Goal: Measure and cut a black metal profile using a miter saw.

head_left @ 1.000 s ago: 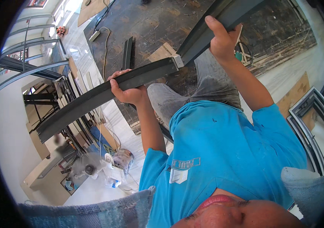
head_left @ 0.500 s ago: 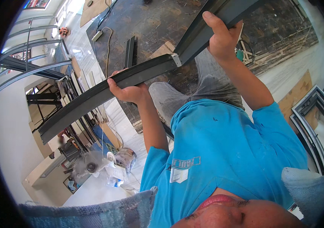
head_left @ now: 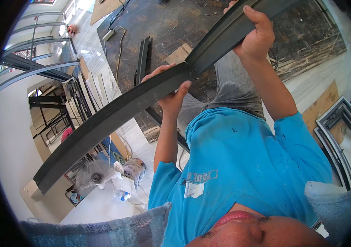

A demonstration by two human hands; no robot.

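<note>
My left hand [head_left: 171,96] is closed round a long dark grey metal profile [head_left: 113,111], near its inner end, with fingers behind it and the thumb in front. My right hand [head_left: 258,39] grips a second dark metal profile [head_left: 225,39], with the thumb on its near face. The two lengths meet end to end at an angle in front of me, above my lap. No gap shows at the joint. The left length slopes down toward the left; the right one runs up past the top edge of the view.
A dark, worn work board [head_left: 159,24] lies beyond, bearing a short dark profile [head_left: 142,57], a wood piece [head_left: 175,55] and a cable [head_left: 121,49]. Profiles and strips [head_left: 82,96] stand at left, beside a bucket [head_left: 135,169]. Metal frames [head_left: 344,136] lean at right.
My left hand has slid toward the joint, and the left profile's far end has dropped. The pale bracket showing at the joint is now hidden, with the ends together. My right hand shifted slightly right.
</note>
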